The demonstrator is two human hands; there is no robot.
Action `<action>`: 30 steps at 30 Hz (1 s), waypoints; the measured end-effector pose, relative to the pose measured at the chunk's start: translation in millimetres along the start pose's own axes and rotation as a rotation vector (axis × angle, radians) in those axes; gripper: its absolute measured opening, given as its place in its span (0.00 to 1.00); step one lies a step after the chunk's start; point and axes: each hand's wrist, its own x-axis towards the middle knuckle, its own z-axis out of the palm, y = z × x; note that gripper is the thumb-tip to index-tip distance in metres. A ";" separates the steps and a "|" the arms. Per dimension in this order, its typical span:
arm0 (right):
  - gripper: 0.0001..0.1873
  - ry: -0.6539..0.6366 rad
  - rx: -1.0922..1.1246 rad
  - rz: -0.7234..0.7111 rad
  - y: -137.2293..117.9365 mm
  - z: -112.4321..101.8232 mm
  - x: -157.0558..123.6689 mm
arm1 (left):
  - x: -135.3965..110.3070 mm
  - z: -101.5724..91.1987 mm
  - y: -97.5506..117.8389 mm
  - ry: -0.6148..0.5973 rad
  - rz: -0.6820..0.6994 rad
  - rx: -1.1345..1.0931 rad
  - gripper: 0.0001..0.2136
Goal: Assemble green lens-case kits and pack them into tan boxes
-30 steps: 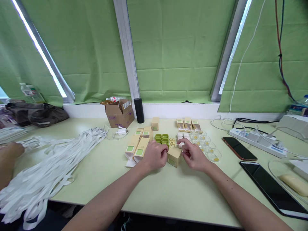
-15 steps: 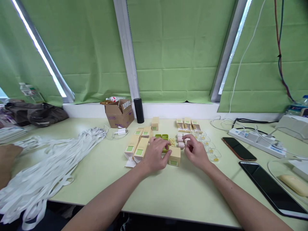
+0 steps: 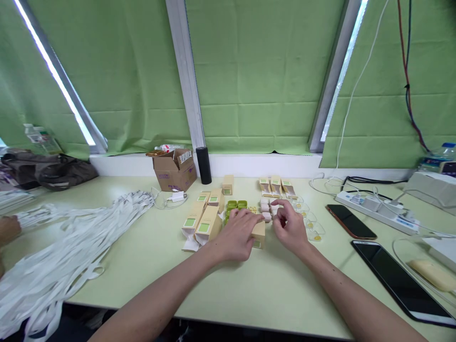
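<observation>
My left hand (image 3: 238, 236) lies over a small tan box (image 3: 259, 233) with a green label, fingers stretched across its top and gripping it. My right hand (image 3: 290, 225) hovers just right of the box with its fingers curled in a pinch above small white pieces (image 3: 266, 209); whether it holds one is hidden. Green trays (image 3: 237, 204) sit just behind my left hand. Flat tan cartons (image 3: 202, 220) lie to the left of it.
Clear cups with yellow bits (image 3: 309, 223) stand right of my right hand. Two phones (image 3: 351, 221) and a power strip (image 3: 378, 209) lie at the right. White straps (image 3: 67, 240) cover the left, where another person's hand (image 3: 7, 228) rests. A cardboard box (image 3: 174, 169) and black cylinder (image 3: 204, 165) stand behind.
My left hand has slid from the box's left side up over its top. My right hand has drawn away from the box toward the white pieces behind it.
</observation>
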 end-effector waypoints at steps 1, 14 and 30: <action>0.20 0.009 -0.001 -0.003 -0.8 0.1 -0.1 | 0.6 -1.3 0.4 -0.002 0.000 0.001 0.32; 0.15 0.134 0.057 -0.077 -13.9 0.8 -0.8 | 72.4 -53.9 -46.2 0.205 -0.125 0.197 0.28; 0.22 -0.035 0.052 -0.175 -14.1 8.7 -12.3 | 149.1 0.1 -131.3 -0.060 -0.374 0.459 0.25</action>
